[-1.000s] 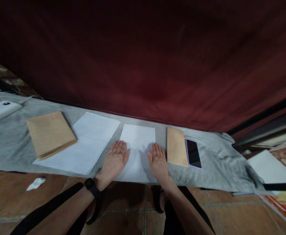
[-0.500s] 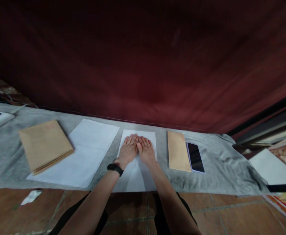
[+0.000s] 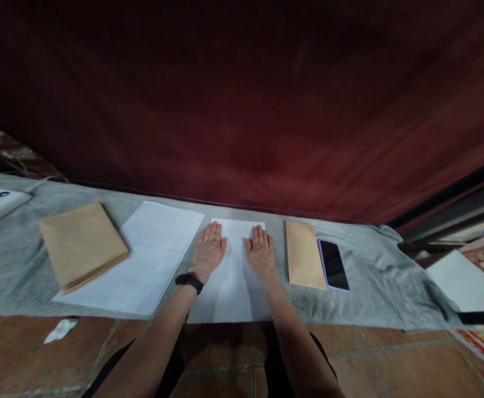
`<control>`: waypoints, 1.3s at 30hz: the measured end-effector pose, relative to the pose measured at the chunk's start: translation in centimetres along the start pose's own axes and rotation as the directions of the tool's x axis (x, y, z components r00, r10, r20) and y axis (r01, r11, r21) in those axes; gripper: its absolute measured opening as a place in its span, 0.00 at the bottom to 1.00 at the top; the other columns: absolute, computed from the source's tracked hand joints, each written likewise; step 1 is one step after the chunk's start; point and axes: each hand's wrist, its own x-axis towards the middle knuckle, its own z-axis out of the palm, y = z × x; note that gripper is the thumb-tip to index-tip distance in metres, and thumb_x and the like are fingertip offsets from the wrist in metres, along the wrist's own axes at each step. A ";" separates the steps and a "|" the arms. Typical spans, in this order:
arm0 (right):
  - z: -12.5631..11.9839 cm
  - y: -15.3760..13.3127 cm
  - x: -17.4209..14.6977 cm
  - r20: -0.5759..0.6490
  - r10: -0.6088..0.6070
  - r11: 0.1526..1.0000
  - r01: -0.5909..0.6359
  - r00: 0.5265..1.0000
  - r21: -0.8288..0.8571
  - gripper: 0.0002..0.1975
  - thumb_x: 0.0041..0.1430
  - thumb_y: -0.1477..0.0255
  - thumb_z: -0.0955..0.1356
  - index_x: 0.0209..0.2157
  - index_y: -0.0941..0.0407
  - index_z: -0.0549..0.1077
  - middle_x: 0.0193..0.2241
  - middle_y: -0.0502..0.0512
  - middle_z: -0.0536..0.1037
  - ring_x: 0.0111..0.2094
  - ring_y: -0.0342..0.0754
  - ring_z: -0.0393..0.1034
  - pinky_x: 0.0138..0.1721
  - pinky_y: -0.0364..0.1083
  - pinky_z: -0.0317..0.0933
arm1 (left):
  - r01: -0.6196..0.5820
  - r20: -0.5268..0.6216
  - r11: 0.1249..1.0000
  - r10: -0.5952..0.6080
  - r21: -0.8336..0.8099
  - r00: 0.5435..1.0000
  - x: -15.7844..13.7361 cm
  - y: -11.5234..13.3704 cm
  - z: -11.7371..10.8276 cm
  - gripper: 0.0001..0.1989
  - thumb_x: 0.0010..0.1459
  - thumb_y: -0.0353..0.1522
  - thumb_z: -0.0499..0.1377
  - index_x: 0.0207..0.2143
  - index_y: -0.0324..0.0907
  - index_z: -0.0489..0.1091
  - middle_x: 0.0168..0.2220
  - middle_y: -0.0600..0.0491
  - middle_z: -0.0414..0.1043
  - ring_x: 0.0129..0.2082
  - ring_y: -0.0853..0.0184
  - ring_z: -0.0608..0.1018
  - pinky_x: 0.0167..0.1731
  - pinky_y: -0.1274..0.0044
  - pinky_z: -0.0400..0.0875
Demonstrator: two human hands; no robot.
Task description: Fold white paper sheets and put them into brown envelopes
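A white sheet of paper (image 3: 233, 298) lies straight in front of me on the grey cloth, its near end at the cloth's front edge. My left hand (image 3: 209, 251), with a black band on the wrist, rests flat on the sheet's left side, fingers stretched forward. On its right side my right hand (image 3: 260, 251) is also laid flat, fingers pointing away from me. Between the two thumbs a strip of bare paper shows. Neither hand grips anything.
To the left, a stack of brown envelopes (image 3: 84, 243) lies partly over white paper sheets (image 3: 154, 237). A single brown envelope (image 3: 306, 254) and a phone (image 3: 333, 265) lie to the right. A white device (image 3: 1, 204) sits far left. A dark red curtain (image 3: 242, 121) hangs behind.
My hands have slid apart from the middle of the sheet, the left one leftward and the right one rightward. They were touching at the thumbs before.
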 end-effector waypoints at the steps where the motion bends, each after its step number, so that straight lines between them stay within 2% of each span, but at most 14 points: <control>1: -0.1 0.4 -0.2 -0.010 0.001 1.000 -0.001 1.000 -0.007 0.30 0.74 0.63 0.56 0.68 0.67 0.59 0.67 0.72 0.62 0.68 0.61 0.56 0.66 0.62 0.50 | 0.003 0.003 1.000 -0.003 0.010 1.000 -0.2 -0.3 -0.2 0.31 0.69 0.37 0.43 0.68 0.29 0.56 0.69 0.36 0.56 0.70 0.54 0.59 0.68 0.60 0.53; 7: -1.6 2.6 -1.1 -0.029 -0.003 1.000 0.003 1.000 -0.025 0.28 0.72 0.66 0.57 0.66 0.68 0.62 0.65 0.72 0.65 0.66 0.60 0.59 0.65 0.61 0.53 | 0.001 0.016 0.999 -0.001 0.042 1.000 -2.1 -2.2 -2.3 0.28 0.68 0.34 0.46 0.65 0.30 0.62 0.67 0.36 0.61 0.68 0.53 0.64 0.67 0.61 0.58; 9: -2.4 3.4 -1.6 -0.004 -0.019 1.000 0.019 1.000 -0.006 0.26 0.71 0.70 0.57 0.65 0.67 0.63 0.65 0.72 0.66 0.66 0.59 0.60 0.65 0.61 0.54 | -0.062 0.065 0.998 0.062 0.002 0.996 -2.9 -3.1 -3.2 0.26 0.66 0.30 0.47 0.64 0.32 0.64 0.66 0.37 0.64 0.66 0.56 0.67 0.66 0.64 0.60; 10: -2.8 3.9 -1.9 0.019 -0.034 0.999 0.034 0.999 0.013 0.25 0.70 0.72 0.58 0.65 0.66 0.64 0.65 0.70 0.66 0.66 0.58 0.60 0.65 0.60 0.55 | -0.127 0.104 0.991 0.130 -0.039 0.986 -3.3 -3.6 -3.7 0.27 0.64 0.27 0.47 0.64 0.33 0.65 0.66 0.40 0.64 0.66 0.59 0.67 0.66 0.66 0.61; 13: -4.3 5.0 -3.1 0.110 -0.123 0.988 0.111 0.986 0.109 0.25 0.69 0.75 0.58 0.65 0.61 0.65 0.65 0.65 0.67 0.66 0.53 0.60 0.65 0.56 0.57 | -0.304 0.191 0.931 0.342 -0.203 0.920 -4.5 -5.3 -5.2 0.32 0.58 0.21 0.47 0.64 0.42 0.66 0.68 0.49 0.62 0.67 0.65 0.65 0.67 0.68 0.60; 15: -5.5 5.5 -4.2 0.172 -0.205 0.969 0.175 0.964 0.172 0.25 0.70 0.72 0.60 0.66 0.57 0.64 0.66 0.61 0.65 0.67 0.52 0.58 0.66 0.56 0.57 | -0.329 0.244 0.900 0.400 -0.286 0.883 -5.4 -6.1 -6.3 0.32 0.58 0.22 0.50 0.64 0.47 0.66 0.69 0.53 0.60 0.69 0.64 0.63 0.67 0.67 0.59; 17: -6.7 5.7 -5.2 0.245 -0.286 0.950 0.239 0.926 0.202 0.27 0.69 0.66 0.64 0.67 0.52 0.62 0.69 0.58 0.61 0.69 0.54 0.54 0.67 0.59 0.54 | -0.329 0.342 0.883 0.440 -0.335 0.830 -6.5 -6.4 -7.4 0.32 0.58 0.27 0.56 0.65 0.51 0.64 0.70 0.54 0.57 0.71 0.61 0.57 0.68 0.64 0.57; 19: -7.6 5.5 -6.2 0.330 -0.343 0.935 0.286 0.879 0.209 0.32 0.66 0.60 0.67 0.68 0.50 0.60 0.71 0.57 0.55 0.71 0.55 0.49 0.69 0.60 0.49 | -0.341 0.419 0.876 0.466 -0.341 0.780 -7.7 -6.0 -8.2 0.38 0.54 0.36 0.65 0.67 0.55 0.61 0.72 0.52 0.51 0.73 0.53 0.50 0.69 0.57 0.51; 22: -8.6 4.9 -7.2 0.397 -0.385 0.922 0.331 0.833 0.199 0.37 0.65 0.55 0.68 0.70 0.51 0.57 0.72 0.59 0.50 0.72 0.56 0.45 0.71 0.61 0.44 | -0.396 0.414 0.856 0.509 -0.332 0.755 -9.6 -4.6 -8.5 0.49 0.47 0.43 0.71 0.69 0.57 0.54 0.74 0.49 0.42 0.74 0.49 0.43 0.69 0.50 0.40; 26: -9.1 4.5 -7.4 0.392 -0.406 0.914 0.357 0.826 0.192 0.34 0.67 0.58 0.67 0.70 0.52 0.57 0.72 0.60 0.51 0.72 0.55 0.46 0.71 0.61 0.44 | -0.447 0.425 0.822 0.566 -0.353 0.706 -10.9 -2.5 -8.3 0.45 0.53 0.36 0.67 0.70 0.58 0.53 0.74 0.51 0.44 0.74 0.54 0.48 0.70 0.52 0.39; 30: -8.9 5.2 -6.7 0.373 -0.415 0.907 0.345 0.830 0.241 0.26 0.71 0.63 0.63 0.68 0.50 0.61 0.70 0.56 0.58 0.70 0.52 0.52 0.70 0.60 0.49 | -0.423 0.416 0.824 0.559 -0.377 0.718 -10.4 -2.3 -8.8 0.36 0.57 0.31 0.62 0.66 0.58 0.60 0.72 0.54 0.53 0.72 0.58 0.56 0.70 0.55 0.42; 34: -9.2 6.2 -5.9 0.331 -0.391 0.895 0.271 0.859 0.354 0.23 0.70 0.75 0.59 0.64 0.51 0.68 0.65 0.53 0.68 0.66 0.47 0.61 0.67 0.54 0.58 | -0.334 0.410 0.798 0.559 -0.501 0.721 -9.2 -3.4 -9.6 0.19 0.63 0.33 0.57 0.55 0.57 0.75 0.63 0.56 0.71 0.65 0.62 0.68 0.69 0.62 0.51; 36: -10.0 6.5 -5.6 0.349 -0.377 0.884 0.222 0.858 0.411 0.27 0.66 0.81 0.57 0.61 0.50 0.72 0.62 0.51 0.72 0.64 0.45 0.65 0.65 0.52 0.61 | -0.224 0.400 0.778 0.519 -0.587 0.755 -8.6 -4.0 -10.0 0.15 0.66 0.37 0.55 0.49 0.53 0.79 0.56 0.54 0.77 0.59 0.61 0.75 0.65 0.66 0.60; 39: -11.7 6.7 -5.5 0.450 -0.405 0.861 0.166 0.796 0.481 0.29 0.62 0.82 0.58 0.59 0.48 0.73 0.63 0.48 0.71 0.65 0.46 0.63 0.65 0.54 0.60 | 0.004 0.433 0.738 0.392 -0.675 0.811 -7.8 -4.3 -10.8 0.18 0.66 0.44 0.54 0.43 0.45 0.81 0.43 0.52 0.83 0.43 0.60 0.81 0.49 0.71 0.73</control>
